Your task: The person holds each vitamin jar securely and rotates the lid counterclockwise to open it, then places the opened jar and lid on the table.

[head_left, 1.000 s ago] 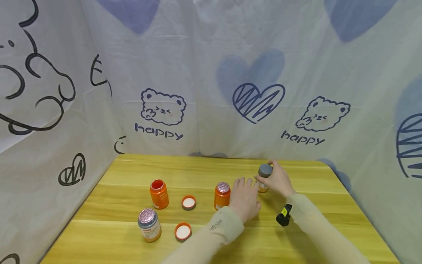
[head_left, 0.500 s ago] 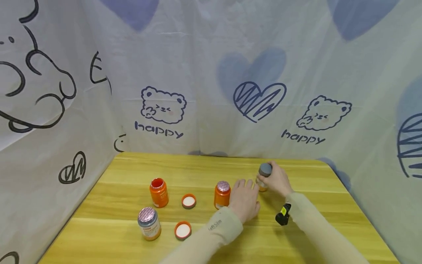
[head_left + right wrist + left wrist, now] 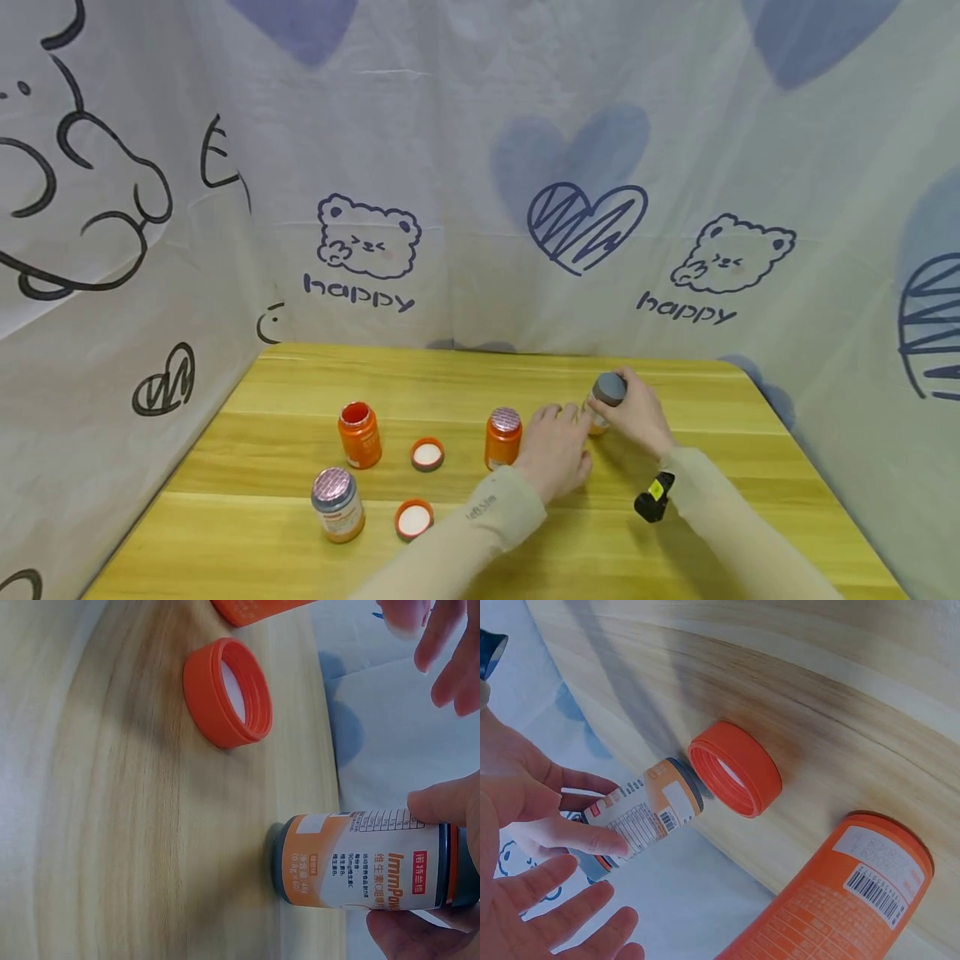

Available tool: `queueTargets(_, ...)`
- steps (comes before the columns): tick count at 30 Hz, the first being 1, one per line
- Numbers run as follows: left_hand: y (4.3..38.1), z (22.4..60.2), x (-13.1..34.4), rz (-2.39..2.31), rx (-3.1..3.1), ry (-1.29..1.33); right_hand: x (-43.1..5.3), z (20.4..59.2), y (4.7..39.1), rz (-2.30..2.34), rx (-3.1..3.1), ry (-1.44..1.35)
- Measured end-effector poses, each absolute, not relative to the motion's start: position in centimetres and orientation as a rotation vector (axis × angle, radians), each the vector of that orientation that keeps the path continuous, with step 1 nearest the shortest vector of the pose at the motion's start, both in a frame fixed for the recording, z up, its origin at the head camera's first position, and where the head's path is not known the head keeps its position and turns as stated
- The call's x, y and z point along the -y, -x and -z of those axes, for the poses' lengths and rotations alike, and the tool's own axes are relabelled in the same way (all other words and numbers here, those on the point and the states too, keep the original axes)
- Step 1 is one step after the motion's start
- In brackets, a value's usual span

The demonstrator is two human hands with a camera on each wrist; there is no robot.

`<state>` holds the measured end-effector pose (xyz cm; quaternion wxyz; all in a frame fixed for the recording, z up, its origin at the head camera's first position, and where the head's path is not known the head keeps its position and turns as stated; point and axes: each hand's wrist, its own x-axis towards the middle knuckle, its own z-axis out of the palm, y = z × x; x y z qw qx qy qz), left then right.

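Note:
In the head view my right hand [image 3: 637, 417] grips a supplement bottle at the right of the table, by its grey lid [image 3: 610, 388]. The right wrist view shows this bottle [image 3: 360, 862] with a white and orange label, standing on its base, my thumb and fingers around its top end. My left hand [image 3: 555, 454] has its fingers loosely extended close beside it and holds nothing. An orange bottle [image 3: 502, 438] with a foil seal stands just left of my left hand. An orange screw cap [image 3: 739, 769] lies between the two bottles, hidden by my hand in the head view.
Further left stand an orange bottle without a lid [image 3: 360, 435] and a white-labelled bottle [image 3: 339, 505] with a foil seal. Two upturned caps lie beside them, a far one [image 3: 427, 455] and a near one [image 3: 414, 520]. A printed curtain [image 3: 480, 208] borders the wooden table [image 3: 262, 467].
My right hand has turned slightly at the lid, and its wrist has shifted a little to the right. The bottle top leans slightly right. My left hand stays nearly still.

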<state>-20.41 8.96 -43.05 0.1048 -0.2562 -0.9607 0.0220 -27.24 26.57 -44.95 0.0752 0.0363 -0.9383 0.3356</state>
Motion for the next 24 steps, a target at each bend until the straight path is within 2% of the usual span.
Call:
queueTargets(10,20.0,42.6,-8.2,0.171,2.736,0.799,-26.6,43.8,25.6,-1.057,2.751,-0.134)
queueTargets(24,18.0,44.0,-6.6,0.373,2.55,0.857,-25.9,43.5,22.3,-1.144,2.639,-0.224)
